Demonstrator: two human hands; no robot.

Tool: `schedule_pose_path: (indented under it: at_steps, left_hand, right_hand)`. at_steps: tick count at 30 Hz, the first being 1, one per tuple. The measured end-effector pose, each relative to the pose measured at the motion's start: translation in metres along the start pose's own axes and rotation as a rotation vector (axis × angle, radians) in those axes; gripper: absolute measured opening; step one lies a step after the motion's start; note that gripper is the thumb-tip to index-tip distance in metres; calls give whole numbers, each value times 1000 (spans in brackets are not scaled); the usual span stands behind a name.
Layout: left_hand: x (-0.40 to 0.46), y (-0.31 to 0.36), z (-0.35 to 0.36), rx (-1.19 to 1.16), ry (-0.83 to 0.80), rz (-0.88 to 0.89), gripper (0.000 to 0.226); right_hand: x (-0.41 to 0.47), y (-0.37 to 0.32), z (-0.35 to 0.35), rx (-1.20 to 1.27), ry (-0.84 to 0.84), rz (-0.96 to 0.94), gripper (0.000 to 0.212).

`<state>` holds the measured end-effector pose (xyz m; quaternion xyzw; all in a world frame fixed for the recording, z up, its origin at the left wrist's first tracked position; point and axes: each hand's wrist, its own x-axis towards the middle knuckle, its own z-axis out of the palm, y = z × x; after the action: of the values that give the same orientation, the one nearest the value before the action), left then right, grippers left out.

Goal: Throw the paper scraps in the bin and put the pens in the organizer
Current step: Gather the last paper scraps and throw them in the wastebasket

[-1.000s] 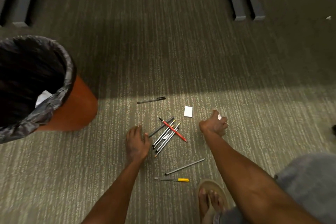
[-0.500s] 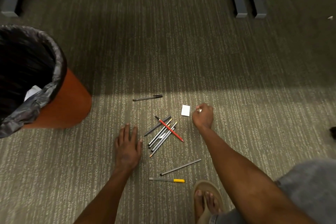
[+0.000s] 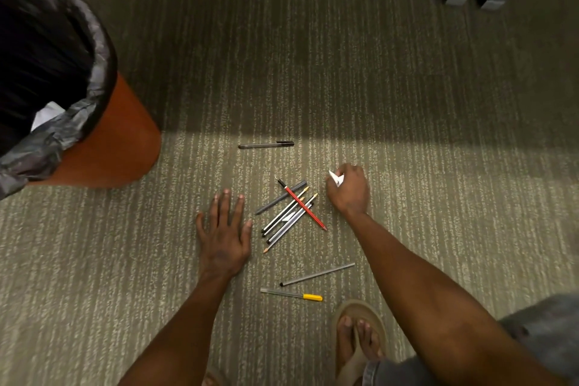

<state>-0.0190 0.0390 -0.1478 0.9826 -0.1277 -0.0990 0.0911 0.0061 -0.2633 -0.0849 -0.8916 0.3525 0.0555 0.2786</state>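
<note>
Bare arms, grey shorts (image 3: 545,338), tan flip-flop (image 3: 360,313) on foot.

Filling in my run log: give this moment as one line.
right hand: grip shut on paper scrap | left hand: flat on carpet | pens: on floor | bin: left

Nine pens (image 3: 289,213), one paper scrap (image 3: 336,178), one bin (image 3: 103,141)
</note>
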Motion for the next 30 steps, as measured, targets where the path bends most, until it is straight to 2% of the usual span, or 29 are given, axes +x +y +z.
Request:
schedule_pose_path:
  at_steps: [2, 5, 10, 13, 20, 27, 29, 30]
  left_hand:
    - [0, -2, 3, -3, 15, -2, 68]
    - [1, -2, 6, -6, 22, -5, 68]
    - [1, -3, 9, -13, 31, -16, 67]
    - [1, -3, 11, -9, 37, -17, 67]
    - [2, -4, 13, -21, 49, -23, 69]
    - [3, -4, 14, -21, 42, -16, 69]
    - [3, -4, 13, -23, 42, -12, 70]
    - [3, -4, 12, -18, 41, -11, 70]
  right_hand:
    - [-11, -5, 4, 116, 57, -16, 20]
    - [-40, -16, 10, 277, 79, -39, 31]
    - [-86, -22, 32, 318, 51, -178, 24]
    - [-97, -23, 43, 241, 22, -189, 20]
    - [-104, -19, 57, -66, -16, -171, 40]
    - [-110, -15, 65, -48, 13, -245, 14]
    - [-111, -20, 64, 70, 3, -176, 13]
    - [-110, -25, 62, 162, -3, -80, 8]
